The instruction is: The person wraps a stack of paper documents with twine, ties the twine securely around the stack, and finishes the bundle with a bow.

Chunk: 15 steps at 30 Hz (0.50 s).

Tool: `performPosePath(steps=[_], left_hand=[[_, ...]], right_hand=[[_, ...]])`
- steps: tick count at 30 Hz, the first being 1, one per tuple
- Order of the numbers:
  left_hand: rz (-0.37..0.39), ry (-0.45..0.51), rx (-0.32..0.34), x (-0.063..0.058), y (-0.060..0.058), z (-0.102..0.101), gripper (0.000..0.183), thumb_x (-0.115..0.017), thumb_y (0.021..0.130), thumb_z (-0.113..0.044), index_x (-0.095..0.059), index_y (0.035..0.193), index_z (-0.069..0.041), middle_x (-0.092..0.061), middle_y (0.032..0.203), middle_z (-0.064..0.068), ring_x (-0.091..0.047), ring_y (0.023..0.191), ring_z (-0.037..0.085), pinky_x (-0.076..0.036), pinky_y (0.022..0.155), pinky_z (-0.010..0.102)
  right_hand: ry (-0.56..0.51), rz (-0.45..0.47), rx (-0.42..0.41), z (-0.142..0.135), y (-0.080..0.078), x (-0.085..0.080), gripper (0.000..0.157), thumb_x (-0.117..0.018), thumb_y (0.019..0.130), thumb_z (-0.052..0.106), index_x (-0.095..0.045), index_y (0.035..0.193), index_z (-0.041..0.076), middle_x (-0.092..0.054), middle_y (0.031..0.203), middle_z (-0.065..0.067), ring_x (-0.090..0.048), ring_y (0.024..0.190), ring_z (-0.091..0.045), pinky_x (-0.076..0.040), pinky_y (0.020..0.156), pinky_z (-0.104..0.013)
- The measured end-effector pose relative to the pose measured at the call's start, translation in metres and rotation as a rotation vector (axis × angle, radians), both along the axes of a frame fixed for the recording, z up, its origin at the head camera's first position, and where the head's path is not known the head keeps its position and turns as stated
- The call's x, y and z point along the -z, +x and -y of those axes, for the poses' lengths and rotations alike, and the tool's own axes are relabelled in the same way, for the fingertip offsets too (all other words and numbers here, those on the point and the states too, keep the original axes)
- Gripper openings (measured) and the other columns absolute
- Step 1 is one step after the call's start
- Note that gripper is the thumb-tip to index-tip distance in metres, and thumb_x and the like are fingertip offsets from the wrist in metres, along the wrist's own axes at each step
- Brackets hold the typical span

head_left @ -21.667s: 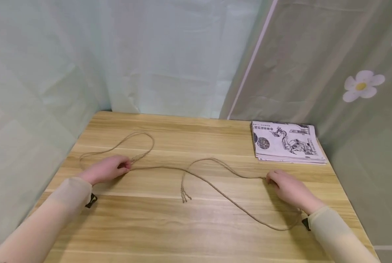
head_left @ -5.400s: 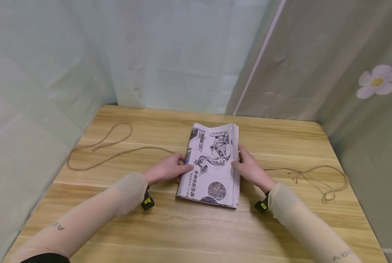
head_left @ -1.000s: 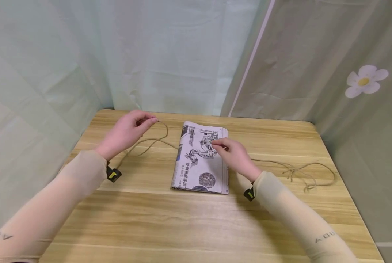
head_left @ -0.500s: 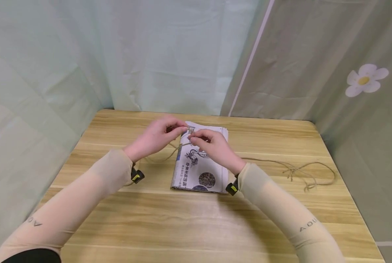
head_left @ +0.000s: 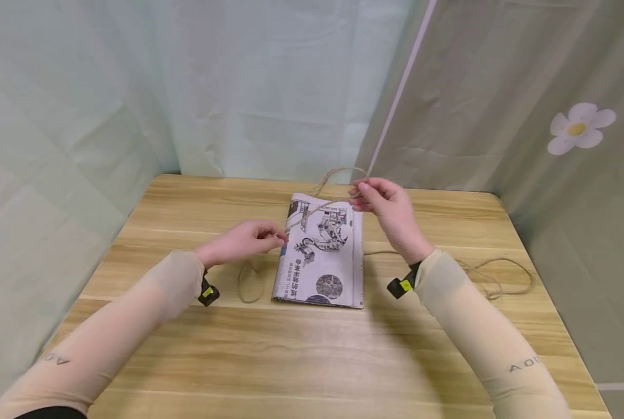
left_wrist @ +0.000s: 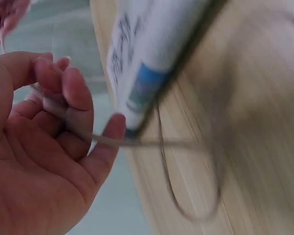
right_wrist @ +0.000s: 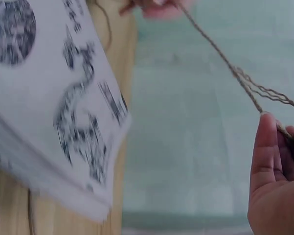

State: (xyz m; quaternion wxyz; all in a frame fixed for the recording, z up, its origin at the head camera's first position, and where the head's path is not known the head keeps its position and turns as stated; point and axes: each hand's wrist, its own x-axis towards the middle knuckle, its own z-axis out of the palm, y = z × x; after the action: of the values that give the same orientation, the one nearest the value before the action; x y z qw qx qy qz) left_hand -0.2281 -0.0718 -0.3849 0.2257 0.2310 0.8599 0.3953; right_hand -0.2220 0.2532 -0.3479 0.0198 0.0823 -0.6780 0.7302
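Observation:
A folded stack of newspapers [head_left: 312,279] lies upright-wise on the wooden table, with brown twine running beneath it. Above its upper part, a length of twine [head_left: 319,208] stretches between both hands. The left hand [head_left: 241,241] pinches the twine at the stack's left edge; in the left wrist view the twine [left_wrist: 137,143] crosses its curled fingers. Beyond the stack's upper right corner, the right hand [head_left: 387,209] grips the raised twine between thumb and fingers. Frayed strands of the twine [right_wrist: 266,90] branch off near that hand in the right wrist view.
A slack loop of twine [head_left: 250,285] lies left of the stack. More twine [head_left: 500,262], looped, rests on the table [head_left: 301,355] to the right, partly behind the right forearm. Hanging curtains [head_left: 270,87] border the table's back and sides.
The right hand has gone from over the stack to its upper right, drawing the twine across. The left hand has come right, then down to the stack's left edge.

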Motion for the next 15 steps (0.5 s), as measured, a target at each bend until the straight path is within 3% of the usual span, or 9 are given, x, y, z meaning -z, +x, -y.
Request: performPosePath(steps=[5,10,15], left_hand=[[0.009,0.008,-0.067,0.0,-0.009,0.028,0.029,-0.061,0.104,-0.035,-0.071,0.121,-0.013,-0.061,0.087,0.01,-0.053,0.076,0.022,-0.049,0.066,0.035],[-0.033,0.001,-0.139,-0.004,-0.017,0.053,0.029,-0.06,0.104,-0.04,-0.071,0.115,-0.015,-0.059,0.088,0.009,-0.053,0.079,0.028,-0.046,0.063,0.033],[-0.073,-0.015,-0.219,-0.006,-0.021,0.068,0.035,-0.058,0.104,-0.045,-0.069,0.118,-0.015,-0.063,0.097,0.01,-0.057,0.09,0.031,-0.047,0.071,0.036]], right_hand=[[-0.167,0.014,0.123,-0.053,-0.002,-0.007,0.027,-0.063,0.103,0.014,-0.067,0.117,-0.008,-0.07,0.102,-0.018,-0.071,0.086,-0.022,-0.06,0.081,-0.032],[-0.267,0.072,0.256,-0.112,0.003,-0.005,0.024,-0.064,0.101,0.016,-0.069,0.117,-0.002,-0.07,0.097,-0.012,-0.07,0.083,-0.018,-0.06,0.077,-0.026],[-0.323,0.169,0.411,-0.167,0.014,0.003,0.022,-0.069,0.098,0.015,-0.07,0.115,0.001,-0.07,0.097,-0.01,-0.07,0.079,-0.016,-0.06,0.074,-0.025]])
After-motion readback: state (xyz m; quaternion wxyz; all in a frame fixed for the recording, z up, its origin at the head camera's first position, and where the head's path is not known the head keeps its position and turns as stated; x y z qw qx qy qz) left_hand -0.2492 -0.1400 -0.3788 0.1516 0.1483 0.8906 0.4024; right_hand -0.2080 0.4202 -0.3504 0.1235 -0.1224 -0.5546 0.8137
